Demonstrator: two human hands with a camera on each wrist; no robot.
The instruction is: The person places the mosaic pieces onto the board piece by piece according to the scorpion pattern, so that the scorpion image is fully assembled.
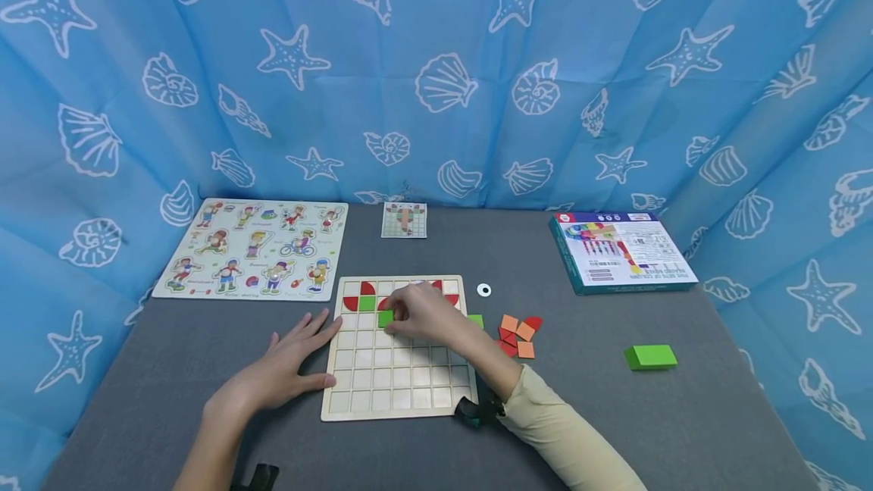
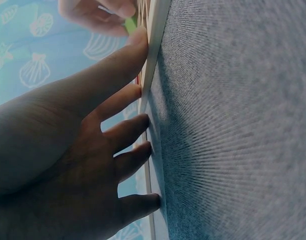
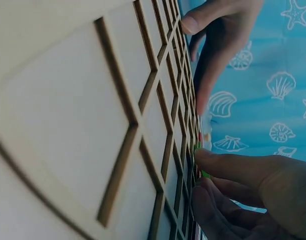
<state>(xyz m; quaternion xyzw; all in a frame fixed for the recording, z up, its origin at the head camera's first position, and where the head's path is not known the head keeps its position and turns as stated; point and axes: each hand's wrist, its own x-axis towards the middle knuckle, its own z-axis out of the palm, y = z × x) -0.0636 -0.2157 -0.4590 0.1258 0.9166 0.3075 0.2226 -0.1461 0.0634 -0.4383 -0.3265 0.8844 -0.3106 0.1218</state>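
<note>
A wooden grid board (image 1: 363, 401) lies flat on the table, with red quarter-circle and green square tiles in its far row. My right hand (image 1: 428, 314) pinches a green square tile (image 1: 386, 319) between thumb and fingers, over the second row from the far side. In the right wrist view, that right hand (image 3: 248, 192) is low at the grid, its tile mostly hidden. My left hand (image 1: 286, 366) has its fingers spread, the thumb and index fingertip at the board's left edge. The left wrist view shows the left hand (image 2: 78, 135) with straight fingers beside the board's rim (image 2: 155, 35).
Right of the board lie loose orange square tiles (image 1: 525, 350), red pieces (image 1: 533, 322), another green tile (image 1: 476, 320) and a white ring (image 1: 483, 290). A pattern card (image 1: 405, 232), a picture puzzle (image 1: 235, 248), a flat box (image 1: 627, 252) and a green block (image 1: 650, 357) stand farther out.
</note>
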